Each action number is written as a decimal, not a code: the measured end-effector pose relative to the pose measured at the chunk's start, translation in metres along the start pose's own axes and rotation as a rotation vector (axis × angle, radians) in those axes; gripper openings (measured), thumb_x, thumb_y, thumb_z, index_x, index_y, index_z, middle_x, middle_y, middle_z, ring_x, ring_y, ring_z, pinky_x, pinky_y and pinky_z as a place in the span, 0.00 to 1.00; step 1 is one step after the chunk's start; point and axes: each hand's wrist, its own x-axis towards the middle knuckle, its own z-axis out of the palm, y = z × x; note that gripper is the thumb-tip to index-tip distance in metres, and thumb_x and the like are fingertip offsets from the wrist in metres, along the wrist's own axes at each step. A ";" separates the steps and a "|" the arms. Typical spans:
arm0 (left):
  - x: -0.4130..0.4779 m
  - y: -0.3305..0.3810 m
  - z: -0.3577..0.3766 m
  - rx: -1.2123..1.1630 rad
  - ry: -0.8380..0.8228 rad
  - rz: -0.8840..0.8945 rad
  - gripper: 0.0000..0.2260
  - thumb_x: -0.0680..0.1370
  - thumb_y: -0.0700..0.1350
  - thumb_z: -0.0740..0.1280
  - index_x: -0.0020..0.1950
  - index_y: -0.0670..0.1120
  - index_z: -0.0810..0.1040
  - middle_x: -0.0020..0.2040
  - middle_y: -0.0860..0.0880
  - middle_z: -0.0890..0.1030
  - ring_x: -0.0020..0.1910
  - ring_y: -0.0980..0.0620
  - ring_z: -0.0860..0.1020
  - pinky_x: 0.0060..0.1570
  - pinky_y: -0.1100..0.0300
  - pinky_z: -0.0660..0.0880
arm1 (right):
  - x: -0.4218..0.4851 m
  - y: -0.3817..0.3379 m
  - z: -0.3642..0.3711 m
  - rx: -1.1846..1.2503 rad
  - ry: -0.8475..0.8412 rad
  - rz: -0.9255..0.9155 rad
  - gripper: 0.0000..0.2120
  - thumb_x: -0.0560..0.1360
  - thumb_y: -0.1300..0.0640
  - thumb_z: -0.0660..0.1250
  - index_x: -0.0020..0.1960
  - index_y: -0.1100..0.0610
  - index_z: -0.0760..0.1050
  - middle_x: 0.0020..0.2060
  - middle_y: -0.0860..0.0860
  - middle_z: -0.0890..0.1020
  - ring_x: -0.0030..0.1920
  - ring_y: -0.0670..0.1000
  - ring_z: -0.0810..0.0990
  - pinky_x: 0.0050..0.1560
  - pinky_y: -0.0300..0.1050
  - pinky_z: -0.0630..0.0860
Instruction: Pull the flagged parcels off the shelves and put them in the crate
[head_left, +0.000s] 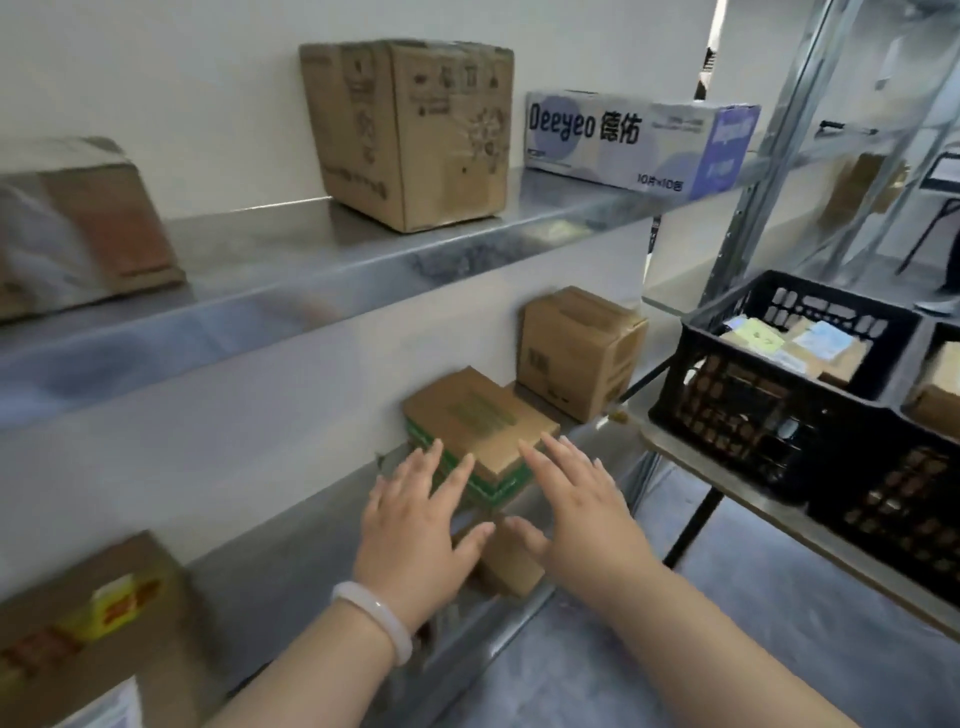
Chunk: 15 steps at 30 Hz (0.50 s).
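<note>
So here's where we're at: our left hand (421, 525) and right hand (582, 514) are both flat and wide open, fingers spread, holding nothing; they hover over the front of the middle shelf (291, 566), aimed at the flat parcel (480, 421) lying on a green-edged box (493, 491). The parcel sits straight ahead of the hands and turned a bit, its long axis running back-left to front-right, so its near corner points into the gap between our fingertips; both hands look about equally near, and it's too blurry to say if either touches it, or whether it carries a flag. A small brown box (511, 566) sits under our thumbs, and a tall carton (582, 353) stands just behind-right, so we reckon the lift wants to go up and toward us; the upper shelf (260, 291) leaves decent headroom. The black crate (769, 415) waits off to the right on its tabletop (737, 483), already partly filled.
</note>
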 end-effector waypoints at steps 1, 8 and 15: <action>0.004 -0.004 0.004 -0.001 -0.035 -0.034 0.33 0.75 0.70 0.51 0.79 0.60 0.53 0.81 0.49 0.52 0.79 0.46 0.53 0.76 0.46 0.53 | 0.012 -0.001 0.003 0.012 -0.005 -0.030 0.35 0.77 0.38 0.59 0.78 0.43 0.46 0.79 0.45 0.48 0.78 0.46 0.42 0.77 0.49 0.40; 0.045 0.006 0.017 -0.154 -0.098 -0.300 0.33 0.78 0.65 0.58 0.79 0.61 0.49 0.81 0.51 0.48 0.79 0.48 0.50 0.75 0.48 0.53 | 0.088 0.034 0.026 0.061 -0.096 -0.123 0.34 0.77 0.38 0.59 0.78 0.44 0.50 0.78 0.47 0.51 0.78 0.49 0.46 0.77 0.50 0.44; 0.092 0.037 0.044 -0.322 -0.224 -0.553 0.35 0.79 0.64 0.58 0.80 0.57 0.46 0.81 0.47 0.45 0.79 0.45 0.44 0.76 0.50 0.50 | 0.162 0.093 0.024 0.176 -0.225 -0.029 0.35 0.76 0.40 0.63 0.78 0.48 0.54 0.78 0.51 0.55 0.77 0.54 0.54 0.74 0.52 0.57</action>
